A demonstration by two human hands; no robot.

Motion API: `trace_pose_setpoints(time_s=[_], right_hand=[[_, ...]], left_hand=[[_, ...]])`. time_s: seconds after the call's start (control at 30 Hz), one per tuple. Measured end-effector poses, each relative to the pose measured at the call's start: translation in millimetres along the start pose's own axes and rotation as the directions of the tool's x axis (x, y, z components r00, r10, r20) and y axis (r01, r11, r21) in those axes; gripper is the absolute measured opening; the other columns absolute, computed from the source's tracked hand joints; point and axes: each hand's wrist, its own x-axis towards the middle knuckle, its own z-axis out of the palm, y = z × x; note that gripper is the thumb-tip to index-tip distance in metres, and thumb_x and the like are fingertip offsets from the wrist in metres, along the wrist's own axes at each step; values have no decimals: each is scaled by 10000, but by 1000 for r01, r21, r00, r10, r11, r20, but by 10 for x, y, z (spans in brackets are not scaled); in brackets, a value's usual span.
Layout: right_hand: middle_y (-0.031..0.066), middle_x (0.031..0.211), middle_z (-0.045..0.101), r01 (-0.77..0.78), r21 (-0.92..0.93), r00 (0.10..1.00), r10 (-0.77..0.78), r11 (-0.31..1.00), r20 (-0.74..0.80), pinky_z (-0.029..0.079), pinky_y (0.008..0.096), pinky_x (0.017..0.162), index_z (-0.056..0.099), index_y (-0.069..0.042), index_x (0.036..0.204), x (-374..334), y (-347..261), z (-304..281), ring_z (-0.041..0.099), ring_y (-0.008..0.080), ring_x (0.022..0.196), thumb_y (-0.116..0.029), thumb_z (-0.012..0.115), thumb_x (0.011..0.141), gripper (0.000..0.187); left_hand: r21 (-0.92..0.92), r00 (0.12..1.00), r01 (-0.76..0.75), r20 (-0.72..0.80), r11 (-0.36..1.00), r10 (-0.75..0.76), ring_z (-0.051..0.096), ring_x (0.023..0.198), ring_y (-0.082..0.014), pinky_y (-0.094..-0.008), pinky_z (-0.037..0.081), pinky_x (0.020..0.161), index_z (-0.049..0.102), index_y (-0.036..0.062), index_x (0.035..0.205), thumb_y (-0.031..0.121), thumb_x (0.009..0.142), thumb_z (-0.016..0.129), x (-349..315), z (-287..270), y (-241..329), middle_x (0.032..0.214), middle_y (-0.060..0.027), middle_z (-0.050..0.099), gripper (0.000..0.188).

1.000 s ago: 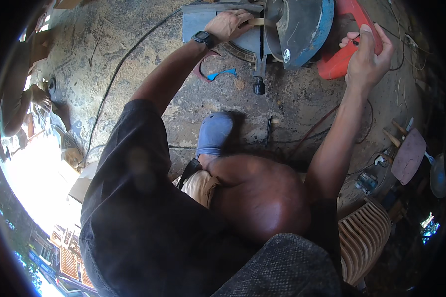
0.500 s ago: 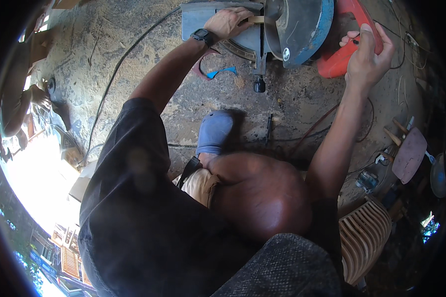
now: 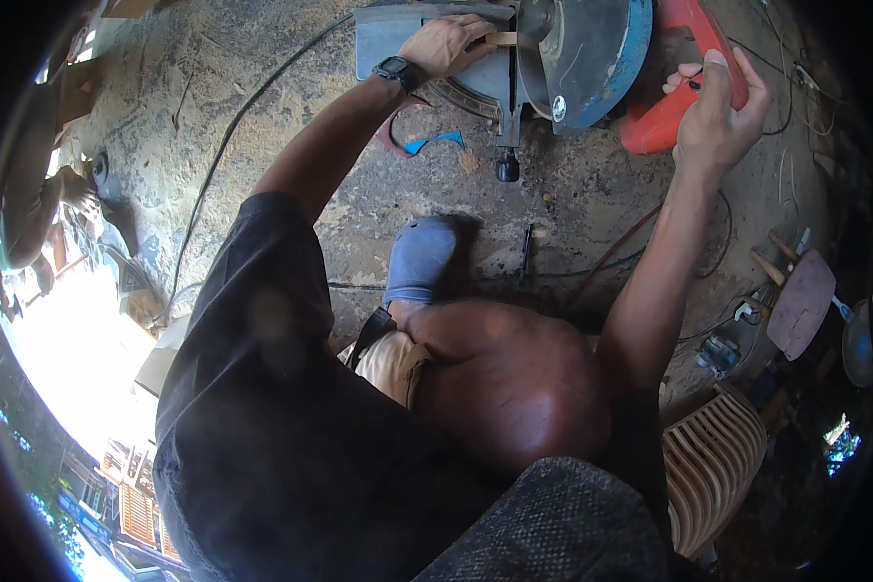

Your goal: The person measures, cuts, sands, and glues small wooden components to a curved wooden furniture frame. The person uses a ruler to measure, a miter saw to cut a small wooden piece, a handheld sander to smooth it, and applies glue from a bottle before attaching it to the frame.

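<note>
Pinching the stick [image 3: 501, 40], left fingers [image 3: 475, 30] should press firmly, clear of the blade [image 3: 531, 80] on their right; right fingers [image 3: 687, 71], wrapped round the handle [image 3: 648, 134], should guide steadily.

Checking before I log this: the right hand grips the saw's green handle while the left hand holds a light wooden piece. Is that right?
Not quite: the handle is red, as the head view shows. The right hand does grip it, and the left hand holds the wooden piece.

The saw handle [image 3: 647, 130] is red, the blade guard [image 3: 601, 78] grey-and-blue, the strip [image 3: 501, 39] pale tan.
</note>
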Motion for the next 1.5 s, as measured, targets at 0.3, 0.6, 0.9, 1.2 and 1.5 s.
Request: trace_pose_setpoints(time_s=[0.3, 0.6, 0.9, 1.2, 1.5], right_hand=[[183, 840, 670, -8, -10, 1000, 8, 1000, 6, 569, 347, 584, 451, 75, 1274, -7, 7, -3, 632, 209, 616, -102, 691, 950, 440], [175, 856, 678, -16, 4, 1000, 16, 1000, 17, 575, 333, 598, 442, 68, 1287, -25, 31, -28, 636, 193, 624, -114, 694, 944, 463], [177, 852, 679, -22, -9, 1000, 22, 1000, 5, 576, 335, 599, 447, 71, 1278, -44, 16, -13, 637, 196, 623, -117, 691, 948, 452], [173, 854, 683, -13, -8, 1000, 13, 1000, 3, 578, 332, 604, 452, 69, 1276, -48, 45, -25, 639, 190, 624, -118, 694, 950, 447], [196, 807, 659, -1, -30, 1000, 1, 1000, 9, 561, 371, 582, 429, 79, 1297, -66, 35, -27, 624, 233, 621, -88, 678, 969, 444]], left_hand=[[5, 999, -28, -37, 1000, 28, 685, 1080, -321, -442, 562, 936, 654, 111, 1271, 337, 1004, 616, -4, 11, -7, 1218, -83, 696, 352], [10, 1000, -3, -4, 1000, 3, 681, 1117, -338, -438, 564, 958, 650, 116, 1311, 358, 998, 647, -2, 27, -20, 1263, -118, 690, 395], [31, 1000, 12, -2, 999, -12, 682, 1109, -323, -437, 564, 952, 653, 118, 1296, 370, 1008, 621, 0, 29, -2, 1254, -99, 692, 384], [20, 1000, 12, 2, 1000, -12, 671, 1118, -323, -447, 556, 955, 648, 113, 1288, 364, 1019, 594, -9, 13, 5, 1245, -92, 687, 371], [32, 999, -24, -26, 999, 25, 694, 1093, -325, -430, 574, 944, 657, 125, 1300, 354, 997, 652, -4, 30, -20, 1254, -111, 698, 380]])
